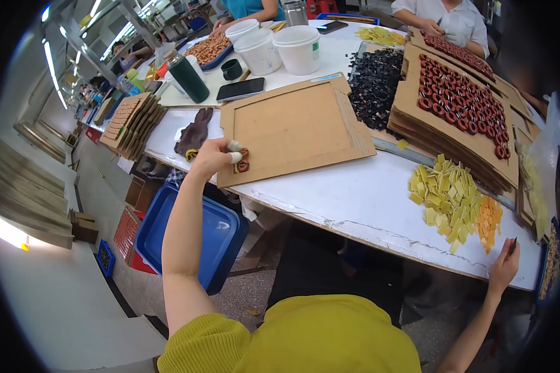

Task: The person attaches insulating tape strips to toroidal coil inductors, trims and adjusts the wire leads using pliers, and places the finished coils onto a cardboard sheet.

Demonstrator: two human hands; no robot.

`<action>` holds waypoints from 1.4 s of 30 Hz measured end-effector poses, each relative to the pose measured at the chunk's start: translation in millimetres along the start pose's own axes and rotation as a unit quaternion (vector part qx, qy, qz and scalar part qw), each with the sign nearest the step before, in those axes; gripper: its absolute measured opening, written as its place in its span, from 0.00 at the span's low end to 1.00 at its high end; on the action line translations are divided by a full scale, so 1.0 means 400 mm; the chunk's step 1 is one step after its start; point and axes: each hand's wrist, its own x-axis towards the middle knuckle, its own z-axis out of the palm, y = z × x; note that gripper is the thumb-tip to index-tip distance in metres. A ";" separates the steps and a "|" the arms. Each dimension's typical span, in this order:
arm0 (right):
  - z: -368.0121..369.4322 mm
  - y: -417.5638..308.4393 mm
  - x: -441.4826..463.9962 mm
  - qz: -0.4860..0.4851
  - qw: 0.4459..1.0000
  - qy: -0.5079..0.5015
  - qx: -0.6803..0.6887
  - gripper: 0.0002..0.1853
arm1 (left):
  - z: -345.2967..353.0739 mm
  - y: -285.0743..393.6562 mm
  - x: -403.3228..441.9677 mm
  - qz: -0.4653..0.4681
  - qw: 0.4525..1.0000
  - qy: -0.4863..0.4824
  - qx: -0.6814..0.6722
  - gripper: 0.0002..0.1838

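Note:
My left hand (213, 158), with white covers on its fingertips, is at the left edge of a brown cardboard tray (292, 127). Its fingers are closed at a small red-brown ring (244, 153); a second red-brown ring (242, 166) lies just below on the tray. Over at the table's right end, my right hand (503, 268) is closed around a thin dark tool (513, 246), mostly hidden by the fingers. Near that hand lie orange chips (489, 222) and a larger heap of yellow chips (448, 196).
Stacked cardboard trays (410, 105) hold many red rings (460, 93), beside a black chip pile (374, 81). A phone (241, 90), green bottle (186, 77) and white buckets (297, 53) stand behind. A blue bin (230, 239) is below left. Co-workers sit across the table.

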 end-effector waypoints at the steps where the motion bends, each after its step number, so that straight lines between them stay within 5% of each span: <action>1: 0.000 0.016 0.001 0.004 1.000 0.007 -0.017 0.15 | 0.002 0.006 -0.005 0.000 1.000 0.006 0.015 0.12; 7: 0.022 0.085 0.022 0.020 0.995 -0.020 -0.098 0.14 | -0.031 -0.035 0.016 0.047 0.980 0.070 0.179 0.12; 9: 0.021 0.045 0.027 -0.008 0.989 -0.029 -0.146 0.16 | -0.038 -0.062 0.038 0.178 0.949 0.133 0.225 0.13; 11: 0.022 -0.001 0.032 -0.038 0.981 -0.025 -0.188 0.18 | 0.068 0.053 -0.060 0.221 0.957 0.143 0.120 0.14; 13: 0.020 -0.011 0.033 -0.041 0.981 -0.023 -0.188 0.18 | 0.193 0.117 -0.158 0.289 0.954 0.030 0.071 0.13; 14: 0.020 -0.016 0.036 -0.041 0.980 -0.028 -0.192 0.18 | 0.243 0.173 -0.220 0.328 0.933 -0.102 0.111 0.11; 17: 0.021 -0.042 0.044 -0.116 0.975 0.002 -0.191 0.15 | 0.378 0.189 -0.309 0.387 0.808 -0.416 0.159 0.10; 19: 0.007 -0.051 0.052 -0.204 0.955 0.050 -0.208 0.13 | 0.437 0.129 -0.326 0.326 0.768 -0.525 0.167 0.13; 22: -0.042 -0.111 -0.004 -0.245 0.957 0.144 -0.067 0.07 | 0.469 0.049 -0.327 0.011 0.835 -0.537 0.123 0.20; 24: -0.026 -0.174 -0.142 -0.355 0.931 0.069 0.047 0.05 | 0.490 -0.101 -0.288 -0.102 0.867 -0.474 -0.114 0.29; 25: -0.005 -0.206 -0.229 -0.324 0.938 -0.047 0.113 0.05 | 0.499 -0.138 -0.278 -0.171 0.849 -0.431 -0.254 0.30; 26: 0.060 -0.172 -0.342 -0.264 0.949 -0.142 0.099 0.08 | 0.515 -0.131 -0.284 -0.145 0.838 -0.375 -0.369 0.30; 27: 0.157 -0.160 -0.441 -0.069 0.976 -0.181 0.097 0.13 | 0.547 -0.117 -0.295 -0.115 0.810 -0.314 -0.482 0.30; 28: 0.253 -0.116 -0.509 0.273 0.897 -0.343 0.058 0.19 | 0.578 -0.103 -0.308 -0.086 0.765 -0.250 -0.587 0.30; 29: 0.313 -0.103 -0.548 0.452 0.803 -0.359 0.150 0.19 | 0.601 -0.088 -0.315 -0.092 0.749 -0.214 -0.620 0.30; 30: 0.342 -0.111 -0.565 0.518 0.729 -0.334 0.297 0.19 | 0.622 -0.072 -0.325 -0.102 0.733 -0.178 -0.649 0.30; 33: 0.347 -0.140 -0.575 0.560 0.579 -0.289 0.517 0.21 | 0.623 -0.055 -0.341 -0.137 0.707 -0.137 -0.680 0.31; 42: 0.283 -0.178 -0.547 0.537 0.558 -0.314 0.549 0.25 | 0.619 -0.047 -0.324 -0.115 0.738 -0.135 -0.651 0.34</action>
